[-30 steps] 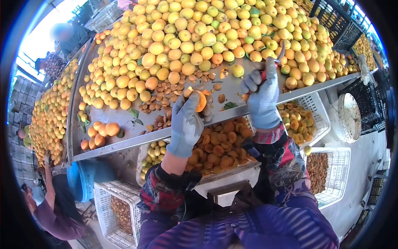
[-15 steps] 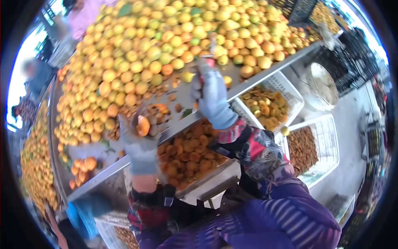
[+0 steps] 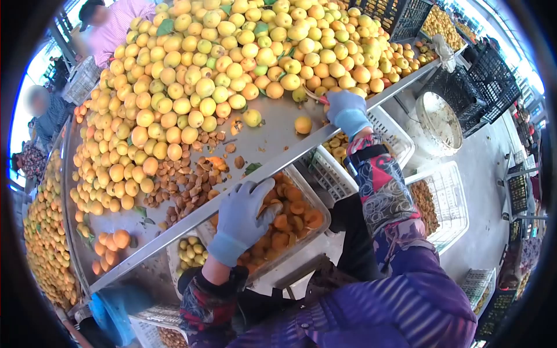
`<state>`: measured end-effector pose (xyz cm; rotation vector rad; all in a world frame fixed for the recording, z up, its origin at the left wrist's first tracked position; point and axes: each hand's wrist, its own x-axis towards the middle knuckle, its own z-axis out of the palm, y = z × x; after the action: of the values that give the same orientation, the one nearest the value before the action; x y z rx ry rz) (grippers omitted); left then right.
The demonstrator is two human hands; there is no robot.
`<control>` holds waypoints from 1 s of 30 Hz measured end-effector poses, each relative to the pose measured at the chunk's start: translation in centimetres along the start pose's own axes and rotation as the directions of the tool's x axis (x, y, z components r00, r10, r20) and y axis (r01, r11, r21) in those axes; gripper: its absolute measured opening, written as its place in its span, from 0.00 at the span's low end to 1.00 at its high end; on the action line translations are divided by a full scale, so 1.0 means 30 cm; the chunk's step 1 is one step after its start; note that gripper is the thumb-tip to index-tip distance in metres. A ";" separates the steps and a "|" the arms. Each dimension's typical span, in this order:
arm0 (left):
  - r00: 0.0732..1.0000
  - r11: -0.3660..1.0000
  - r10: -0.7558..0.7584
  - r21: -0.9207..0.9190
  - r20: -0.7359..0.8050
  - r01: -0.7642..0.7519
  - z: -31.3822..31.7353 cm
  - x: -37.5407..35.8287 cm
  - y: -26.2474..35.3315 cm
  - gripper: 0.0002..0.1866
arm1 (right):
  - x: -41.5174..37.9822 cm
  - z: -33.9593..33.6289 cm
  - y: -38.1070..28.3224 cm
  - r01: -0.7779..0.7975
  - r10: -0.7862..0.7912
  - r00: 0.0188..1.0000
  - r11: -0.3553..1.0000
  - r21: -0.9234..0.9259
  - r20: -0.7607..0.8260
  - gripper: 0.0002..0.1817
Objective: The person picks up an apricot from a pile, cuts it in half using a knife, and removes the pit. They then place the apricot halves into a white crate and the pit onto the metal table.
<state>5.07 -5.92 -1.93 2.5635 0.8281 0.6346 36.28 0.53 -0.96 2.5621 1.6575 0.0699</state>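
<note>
My left hand (image 3: 246, 211), in a grey-blue glove, hovers palm down over a white crate of orange apricot halves (image 3: 293, 216) just below the metal table's edge (image 3: 174, 235). Its fingers are spread, with nothing clearly gripped. My right hand (image 3: 347, 110), also gloved, reaches to the edge of the big pile of yellow apricots (image 3: 220, 64) and is closed on a red-handled knife (image 3: 321, 98). A single loose apricot (image 3: 302, 124) lies on the bare metal just left of that hand. Brown pits (image 3: 185, 185) are heaped on the table above my left hand.
Under the table stand a crate of small greenish apricots (image 3: 191, 252), a white crate of halves (image 3: 380, 130) and a crate of pits (image 3: 426, 200). A round metal pan (image 3: 441, 122) and black crates (image 3: 481, 87) sit at the right. Other people work at the upper left (image 3: 110, 23).
My left hand has dropped from the table with the apricot half down over the crate, and the half is no longer in it. My right hand has reached farther right along the pile.
</note>
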 end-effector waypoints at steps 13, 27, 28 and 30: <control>0.889 0.515 -0.403 -0.857 -0.216 0.025 -0.027 0.039 -0.072 0.26 | -0.185 -0.119 -0.154 -0.021 -0.436 0.900 -0.121 0.992 -0.034 0.16; 0.897 0.117 -0.388 -0.976 -0.214 -0.182 -0.116 0.009 -0.148 0.29 | -0.411 -0.172 -0.389 0.036 -0.547 0.833 -0.103 0.994 -0.087 0.22; 0.900 0.111 -0.377 -0.975 -0.221 -0.192 -0.117 0.008 -0.153 0.30 | -0.423 -0.170 -0.387 0.056 -0.576 0.812 -0.090 0.994 -0.098 0.22; 0.903 0.106 -0.365 -0.974 -0.227 -0.201 -0.125 0.009 -0.157 0.30 | -0.421 -0.173 -0.371 0.051 -0.638 0.766 -0.056 0.997 -0.075 0.21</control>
<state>1.19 -1.42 -0.94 1.0296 0.3381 1.2060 20.54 -6.20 3.21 1.9258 2.5529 -2.3983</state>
